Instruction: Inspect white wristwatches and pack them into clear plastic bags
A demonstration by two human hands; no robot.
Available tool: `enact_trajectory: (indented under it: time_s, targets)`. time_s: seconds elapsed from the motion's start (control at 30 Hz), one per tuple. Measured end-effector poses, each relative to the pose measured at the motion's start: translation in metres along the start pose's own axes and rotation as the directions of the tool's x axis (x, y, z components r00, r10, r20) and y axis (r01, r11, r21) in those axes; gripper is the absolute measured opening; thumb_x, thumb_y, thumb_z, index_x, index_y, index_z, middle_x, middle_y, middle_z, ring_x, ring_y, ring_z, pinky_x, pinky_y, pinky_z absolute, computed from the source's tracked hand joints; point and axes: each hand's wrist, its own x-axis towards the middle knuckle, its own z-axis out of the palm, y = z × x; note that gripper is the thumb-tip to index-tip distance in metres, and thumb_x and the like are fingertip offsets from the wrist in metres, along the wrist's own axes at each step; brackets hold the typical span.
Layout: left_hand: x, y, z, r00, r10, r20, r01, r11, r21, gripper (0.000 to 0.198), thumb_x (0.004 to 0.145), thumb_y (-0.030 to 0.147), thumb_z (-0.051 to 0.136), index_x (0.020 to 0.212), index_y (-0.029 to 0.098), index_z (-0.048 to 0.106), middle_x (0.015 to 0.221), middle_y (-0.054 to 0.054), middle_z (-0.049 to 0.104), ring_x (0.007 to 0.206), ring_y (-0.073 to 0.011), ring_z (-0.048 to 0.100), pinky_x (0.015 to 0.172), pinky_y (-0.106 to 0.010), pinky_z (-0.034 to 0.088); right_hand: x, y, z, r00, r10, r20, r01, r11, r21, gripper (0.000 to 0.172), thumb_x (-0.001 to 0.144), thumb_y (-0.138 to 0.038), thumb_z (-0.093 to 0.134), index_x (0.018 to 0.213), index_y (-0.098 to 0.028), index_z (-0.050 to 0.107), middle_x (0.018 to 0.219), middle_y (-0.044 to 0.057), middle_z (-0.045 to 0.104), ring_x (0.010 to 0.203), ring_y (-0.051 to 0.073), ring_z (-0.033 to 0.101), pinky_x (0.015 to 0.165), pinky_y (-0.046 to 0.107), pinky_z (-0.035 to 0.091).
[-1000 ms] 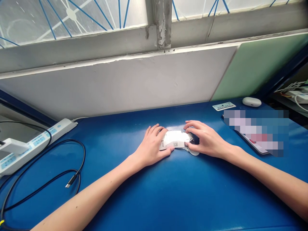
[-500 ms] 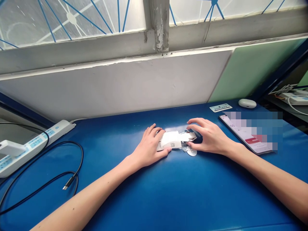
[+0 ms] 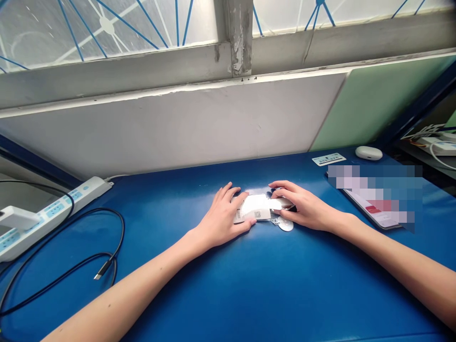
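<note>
L hand (image 3: 226, 216) holding left end of 1 pkt (image 3: 251, 206), R hand (image 3: 302, 204) curled at its right, can't tell if gripping. Pkt's on blue desk (image 3: 231, 294), shiny white, w/ 1 QR code (image 3: 257, 214); 1 round silver tag (image 3: 285, 224) just beside.

We see a white printed packet (image 3: 253, 207) lying flat on the blue tabletop (image 3: 228, 280), its long side running roughly left to right. Its upper face glares too brightly for us to read, but near its lower right corner we make out a square code (image 3: 257, 214) – small and dark on white. Its left end is partly covered. Just beyond its right end we find a narrow bright strip (image 3: 275, 204), and below that a round silvery tag (image 3: 285, 224) – flat on the tabletop, beside a small chain (image 3: 274, 222).
</note>
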Motion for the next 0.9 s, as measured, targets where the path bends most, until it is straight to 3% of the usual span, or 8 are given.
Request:
enact_trajectory:
  time_s: [0.1,0.33,0.47,0.67,0.8,0.9]
  targets:
    - [0.0,0.0,-0.001,1.0,-0.003,-0.003,0.003,1.0,-0.004,0.066,0.09,0.053,0.06,0.142,0.014,0.049,0.148,-0.021,0.045,0.148,-0.042,0.024,0.117,-0.063,0.026,0.0,0.0,-0.003,1.0,-0.002,0.002,0.001,0.999,0.035,0.02,0.092,-0.029,0.056,0.11,-0.022,0.059,0.138,0.016,0.054,0.114,0.029,0.063,0.088,0.043,0.058]
    - [0.0,-0.001,0.001,1.0,-0.016,-0.009,0.016,0.999,-0.034,0.064,0.088,0.053,0.062,0.139,0.015,0.052,0.146,-0.02,0.047,0.147,-0.0421,0.025,0.117,-0.062,0.026,0.0,0.015,-0.016,0.999,-0.031,-0.015,0.031,0.999,-0.014,0.025,0.089,-0.035,0.063,0.111,-0.023,0.065,0.107,0.012,0.071,0.102,0.03,0.065,0.083,0.044,0.057]
    - [0.001,-0.001,0.0,1.0,-0.029,-0.006,0.029,0.998,-0.053,0.064,0.087,0.053,0.062,0.138,0.016,0.052,0.147,-0.019,0.047,0.146,-0.0423,0.028,0.117,-0.063,0.026,0.0,0.025,-0.022,0.997,-0.056,-0.045,0.052,0.994,-0.095,0.03,0.095,-0.035,0.055,0.12,-0.023,0.065,0.113,0.013,0.07,0.107,0.031,0.063,0.09,0.048,0.054]
    - [0.001,0.003,-0.003,0.999,-0.04,0.012,0.041,0.998,-0.057,0.071,0.09,0.052,0.06,0.148,0.014,0.042,0.152,-0.019,0.043,0.148,-0.0407,0.026,0.119,-0.062,0.023,0.004,0.028,-0.024,0.943,0.106,-0.314,-0.112,0.994,0.0,0.029,0.1,-0.035,0.046,0.117,-0.025,0.066,0.113,0.011,0.066,0.104,0.028,0.065,0.086,0.044,0.057]
    - [0.0,0.002,-0.001,0.999,-0.042,-0.002,0.042,0.994,-0.101,0.075,0.092,0.054,0.056,0.151,0.013,0.034,0.153,-0.02,0.041,0.148,-0.0384,0.026,0.12,-0.06,0.022,0.004,0.025,-0.02,0.944,0.11,-0.311,-0.096,0.994,0.061,0.029,0.1,-0.036,0.046,0.119,-0.024,0.065,0.115,0.012,0.066,0.102,0.027,0.066,0.085,0.042,0.058]
    - [0.0,0.002,-0.002,0.997,-0.041,-0.068,0.03,0.987,-0.16,0.072,0.094,0.05,0.055,0.151,0.014,0.032,0.157,-0.02,0.034,0.148,-0.0355,0.028,0.118,-0.055,0.029,0.003,0.019,-0.018,0.953,0.085,-0.29,-0.065,0.995,0.076,0.028,0.1,-0.034,0.047,0.12,-0.023,0.064,0.114,0.011,0.065,0.101,0.025,0.066,0.084,0.041,0.059]
